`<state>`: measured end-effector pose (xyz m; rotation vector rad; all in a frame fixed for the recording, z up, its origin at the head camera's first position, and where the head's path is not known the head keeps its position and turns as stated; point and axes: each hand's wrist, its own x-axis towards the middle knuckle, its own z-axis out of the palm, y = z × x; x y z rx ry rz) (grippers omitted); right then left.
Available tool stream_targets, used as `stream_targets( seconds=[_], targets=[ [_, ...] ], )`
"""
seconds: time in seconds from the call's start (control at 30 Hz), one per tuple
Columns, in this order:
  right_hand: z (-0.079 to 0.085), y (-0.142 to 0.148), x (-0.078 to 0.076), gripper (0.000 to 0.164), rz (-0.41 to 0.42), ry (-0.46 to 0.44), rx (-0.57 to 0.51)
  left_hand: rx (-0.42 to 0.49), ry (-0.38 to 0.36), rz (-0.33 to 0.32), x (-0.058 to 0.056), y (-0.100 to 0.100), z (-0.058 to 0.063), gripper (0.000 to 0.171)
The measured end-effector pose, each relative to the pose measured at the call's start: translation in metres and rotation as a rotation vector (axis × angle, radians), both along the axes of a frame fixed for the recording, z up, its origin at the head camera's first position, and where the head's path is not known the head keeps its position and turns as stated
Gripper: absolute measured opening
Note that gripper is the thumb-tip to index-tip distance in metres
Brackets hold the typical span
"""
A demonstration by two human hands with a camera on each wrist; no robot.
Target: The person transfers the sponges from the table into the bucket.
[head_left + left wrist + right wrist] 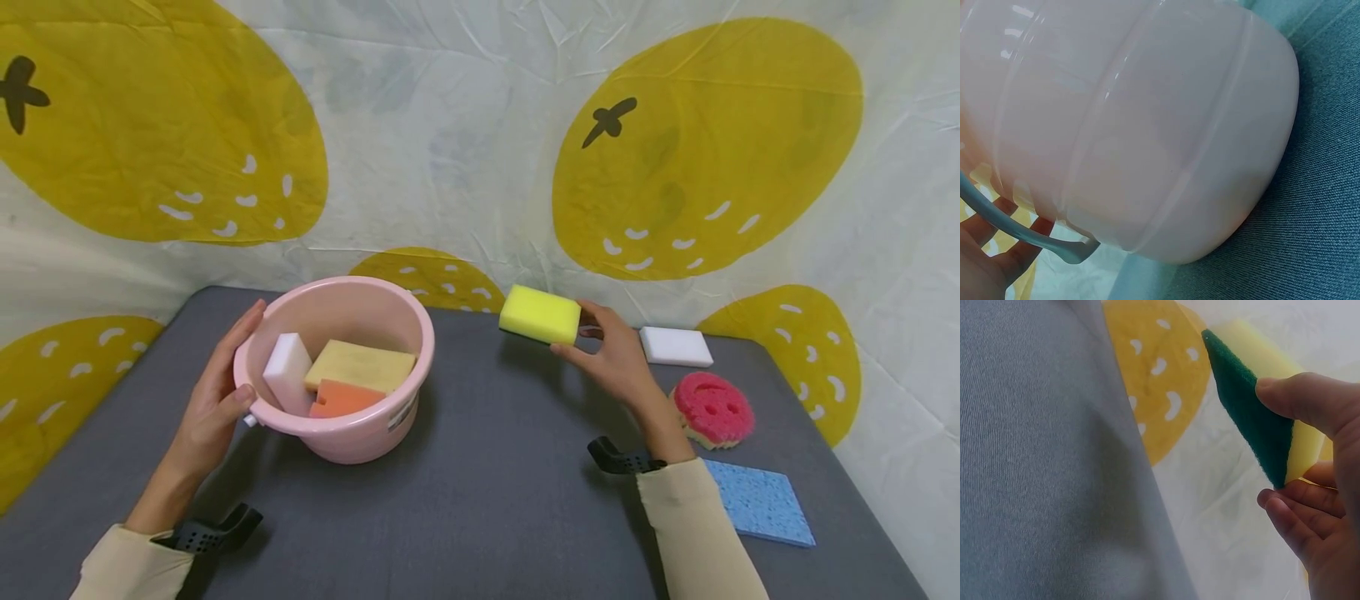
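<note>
My right hand (611,354) pinches a yellow scrub sponge (540,313) by its right end, holding it above the table. The sponge's green scouring side (1250,412) faces down, with the thumb pressed on it in the right wrist view. At the left stands a pink bucket (255,354), tilted slightly. My left hand (210,408) grips its left side, thumb at the rim and fingers along the outer wall. Inside the bucket lie a white sponge (287,371), a tan sponge (360,367) and an orange sponge (345,400). A grey handle (1029,234) hangs beside the left fingers.
On the right of the dark grey table (480,500) lie a white sponge block (677,347), a round pink sponge (714,408) with a face cut into it, and a flat blue sponge (761,502), partly behind the right sleeve. A fruit-printed white cloth (450,150) hangs behind.
</note>
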<state>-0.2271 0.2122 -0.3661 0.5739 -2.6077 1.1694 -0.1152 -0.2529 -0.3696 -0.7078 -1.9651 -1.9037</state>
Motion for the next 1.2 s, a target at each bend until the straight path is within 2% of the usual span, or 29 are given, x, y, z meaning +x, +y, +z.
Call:
stream_targets(
  seconds=[0.27,0.77,0.97,1.2],
  targets=[
    [0.004,-0.007,0.000,0.076,-0.002,0.006,0.022,0.003,-0.007,0.000,0.000,0.000,0.000,0.071],
    [0.020,-0.023,0.002,0.071,0.043,0.059,-0.008,-0.012,-0.024,0.017,0.001,0.000,0.002,0.071],
    [0.025,-0.032,0.002,0.072,0.059,0.073,-0.015,-0.024,-0.053,0.042,0.003,0.001,0.004,0.072],
    [0.033,-0.042,0.004,0.073,0.079,0.072,-0.001,-0.014,-0.024,0.020,0.001,0.000,0.003,0.071]
  ],
)
